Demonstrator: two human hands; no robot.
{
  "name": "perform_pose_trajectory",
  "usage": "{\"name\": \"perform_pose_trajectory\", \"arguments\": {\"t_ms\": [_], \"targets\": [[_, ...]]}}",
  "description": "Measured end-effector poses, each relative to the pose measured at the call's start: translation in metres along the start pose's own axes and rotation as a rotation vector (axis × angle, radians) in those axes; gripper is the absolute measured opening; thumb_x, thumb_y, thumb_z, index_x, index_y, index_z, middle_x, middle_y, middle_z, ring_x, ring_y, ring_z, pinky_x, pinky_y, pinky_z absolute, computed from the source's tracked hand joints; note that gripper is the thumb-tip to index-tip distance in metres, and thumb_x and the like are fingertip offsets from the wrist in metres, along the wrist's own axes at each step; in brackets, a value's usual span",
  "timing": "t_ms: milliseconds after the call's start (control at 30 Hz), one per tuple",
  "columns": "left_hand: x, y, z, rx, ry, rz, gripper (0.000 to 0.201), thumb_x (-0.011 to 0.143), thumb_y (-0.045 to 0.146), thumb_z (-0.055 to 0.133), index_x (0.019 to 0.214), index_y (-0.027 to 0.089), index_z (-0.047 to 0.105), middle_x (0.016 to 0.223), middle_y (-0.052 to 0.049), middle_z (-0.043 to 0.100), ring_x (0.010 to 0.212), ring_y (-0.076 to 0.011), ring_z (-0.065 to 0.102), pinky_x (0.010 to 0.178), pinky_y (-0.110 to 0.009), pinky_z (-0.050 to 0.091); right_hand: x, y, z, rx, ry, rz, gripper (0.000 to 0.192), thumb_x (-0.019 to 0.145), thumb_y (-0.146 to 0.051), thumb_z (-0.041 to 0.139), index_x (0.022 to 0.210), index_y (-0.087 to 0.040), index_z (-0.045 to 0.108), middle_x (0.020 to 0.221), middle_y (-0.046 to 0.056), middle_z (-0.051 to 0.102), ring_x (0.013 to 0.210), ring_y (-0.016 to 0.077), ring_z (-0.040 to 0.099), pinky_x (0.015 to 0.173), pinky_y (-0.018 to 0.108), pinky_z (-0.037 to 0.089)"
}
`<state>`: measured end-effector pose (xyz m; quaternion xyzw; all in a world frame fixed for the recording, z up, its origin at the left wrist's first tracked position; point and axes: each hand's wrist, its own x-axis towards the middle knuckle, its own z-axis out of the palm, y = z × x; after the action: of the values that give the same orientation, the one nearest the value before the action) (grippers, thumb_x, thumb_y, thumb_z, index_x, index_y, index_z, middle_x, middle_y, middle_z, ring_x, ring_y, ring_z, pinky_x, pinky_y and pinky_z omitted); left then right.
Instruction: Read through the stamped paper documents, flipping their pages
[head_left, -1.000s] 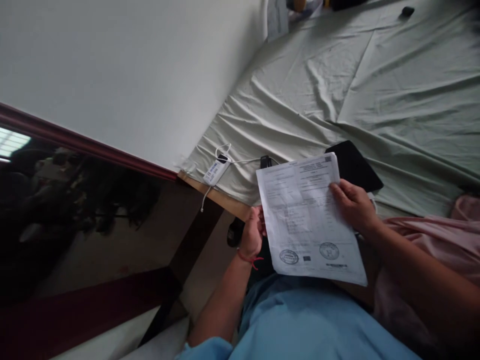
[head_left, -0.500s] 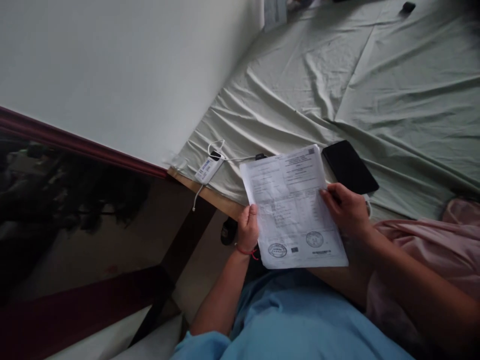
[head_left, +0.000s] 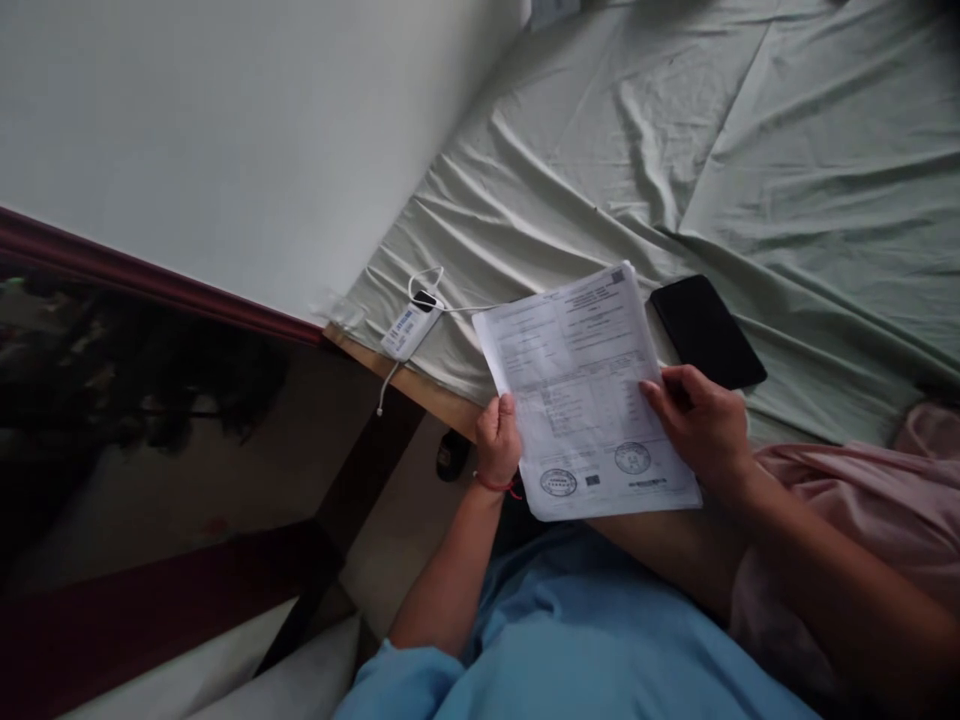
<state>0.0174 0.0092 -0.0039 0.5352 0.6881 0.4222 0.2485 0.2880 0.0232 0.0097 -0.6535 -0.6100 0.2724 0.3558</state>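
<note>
Printed paper sheets (head_left: 577,400), seemingly a thin stack, are held up over my lap, tilted a little. Their top page carries lines of small text, two round stamps low down and a dark square code at the upper right corner. My left hand (head_left: 498,440), with a red thread at the wrist, pinches the left edge, thumb on top. At the right edge my right hand (head_left: 701,420) grips the paper between thumb and bent fingers. Just beyond that hand a black smartphone (head_left: 709,330) lies on the light sheet.
A pale wrinkled bedsheet (head_left: 810,200) covers the bed, whose wooden edge (head_left: 405,378) shows at the left. A white box-like device (head_left: 411,325) with a cable lies near that edge. A white wall (head_left: 247,140) rises at the left. Pink cloth (head_left: 840,490) lies at the right.
The papers and both hands sit slightly higher in view, the top edge tilting up a little more. The bed's far end has shifted upward in view. Both hands keep their grip.
</note>
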Motion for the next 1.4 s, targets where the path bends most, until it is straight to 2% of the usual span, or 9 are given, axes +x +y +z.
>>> {"name": "perform_pose_trajectory", "arguments": {"t_ms": [267, 367, 500, 667, 900, 1067, 1167, 1300, 1400], "targets": [[-0.0015, -0.0021, 0.0017, -0.100, -0.055, -0.018, 0.052, 0.099, 0.061, 0.044, 0.068, 0.019, 0.045, 0.062, 0.001, 0.042, 0.061, -0.0134, 0.038, 0.059, -0.029, 0.031, 0.0000, -0.0002, 0.0013, -0.007, -0.005, 0.029, 0.020, 0.092, -0.044, 0.059, 0.085, -0.026, 0.064, 0.070, 0.002, 0.067, 0.060, 0.0179, 0.058, 0.058, 0.031, 0.041], [-0.0020, -0.0020, 0.0016, -0.054, -0.027, 0.003, 0.051, 0.098, 0.060, 0.048, 0.067, 0.020, 0.042, 0.061, 0.002, 0.039, 0.060, -0.0128, 0.036, 0.059, -0.028, 0.029, 0.0004, -0.0002, 0.0014, -0.013, 0.009, 0.023, 0.020, 0.092, -0.043, 0.058, 0.083, -0.026, 0.063, 0.067, 0.001, 0.065, 0.058, 0.0171, 0.056, 0.057, 0.030, 0.040], [-0.0036, -0.0004, 0.0011, 0.008, -0.014, 0.037, 0.047, 0.099, 0.057, 0.047, 0.071, 0.019, 0.046, 0.062, 0.002, 0.043, 0.060, -0.0129, 0.039, 0.060, -0.028, 0.031, 0.0014, -0.0006, 0.0011, -0.016, 0.015, 0.025, 0.020, 0.091, -0.043, 0.058, 0.082, -0.026, 0.063, 0.066, 0.001, 0.064, 0.058, 0.0177, 0.056, 0.058, 0.031, 0.039], [-0.0055, -0.0022, 0.0021, -0.135, -0.074, 0.027, 0.039, 0.101, 0.047, 0.047, 0.074, 0.020, 0.047, 0.066, 0.002, 0.042, 0.063, -0.0132, 0.038, 0.060, -0.027, 0.032, 0.0026, -0.0007, 0.0007, -0.017, 0.024, 0.025, 0.019, 0.090, -0.041, 0.059, 0.081, -0.025, 0.063, 0.067, 0.002, 0.064, 0.059, 0.0177, 0.057, 0.059, 0.031, 0.038], [-0.0040, -0.0014, 0.0037, 0.013, 0.010, 0.044, 0.038, 0.100, 0.047, 0.046, 0.074, 0.020, 0.047, 0.063, 0.002, 0.043, 0.061, -0.0137, 0.039, 0.060, -0.028, 0.031, 0.0014, -0.0006, 0.0005, -0.010, 0.024, -0.011, 0.024, 0.093, -0.047, 0.060, 0.090, -0.024, 0.067, 0.074, 0.003, 0.068, 0.060, 0.0170, 0.058, 0.059, 0.030, 0.040], [-0.0039, 0.0001, 0.0038, 0.050, 0.024, 0.064, 0.034, 0.100, 0.041, 0.045, 0.074, 0.020, 0.048, 0.062, 0.002, 0.044, 0.060, -0.0133, 0.039, 0.060, -0.028, 0.030, 0.0031, 0.0022, 0.0014, -0.022, 0.058, -0.089, 0.016, 0.091, -0.037, 0.062, 0.084, -0.023, 0.066, 0.079, 0.004, 0.068, 0.065, 0.0164, 0.059, 0.061, 0.030, 0.042], [-0.0037, -0.0006, 0.0044, 0.044, 0.018, 0.070, 0.034, 0.101, 0.041, 0.045, 0.073, 0.019, 0.048, 0.062, 0.002, 0.044, 0.060, -0.0130, 0.040, 0.060, -0.027, 0.031, 0.0034, 0.0038, 0.0028, -0.019, 0.051, -0.068, 0.016, 0.091, -0.037, 0.060, 0.085, -0.023, 0.066, 0.078, 0.004, 0.068, 0.063, 0.0163, 0.059, 0.061, 0.030, 0.043], [-0.0028, -0.0010, 0.0051, 0.064, 0.035, 0.097, 0.036, 0.100, 0.041, 0.045, 0.072, 0.019, 0.046, 0.061, 0.002, 0.043, 0.059, -0.0126, 0.040, 0.059, -0.027, 0.031, 0.0033, 0.0035, 0.0040, 0.022, 0.087, -0.006, 0.024, 0.087, -0.045, 0.064, 0.095, -0.022, 0.066, 0.077, 0.003, 0.070, 0.060, 0.0162, 0.059, 0.059, 0.029, 0.044], [-0.0025, 0.0002, 0.0055, 0.074, 0.042, 0.100, 0.036, 0.100, 0.040, 0.044, 0.071, 0.019, 0.045, 0.060, 0.003, 0.043, 0.058, -0.0125, 0.039, 0.058, -0.027, 0.031, 0.0032, 0.0022, 0.0033, 0.022, 0.078, 0.014, 0.026, 0.086, -0.048, 0.065, 0.086, -0.022, 0.063, 0.070, 0.002, 0.068, 0.057, 0.0160, 0.059, 0.057, 0.028, 0.042]]}}
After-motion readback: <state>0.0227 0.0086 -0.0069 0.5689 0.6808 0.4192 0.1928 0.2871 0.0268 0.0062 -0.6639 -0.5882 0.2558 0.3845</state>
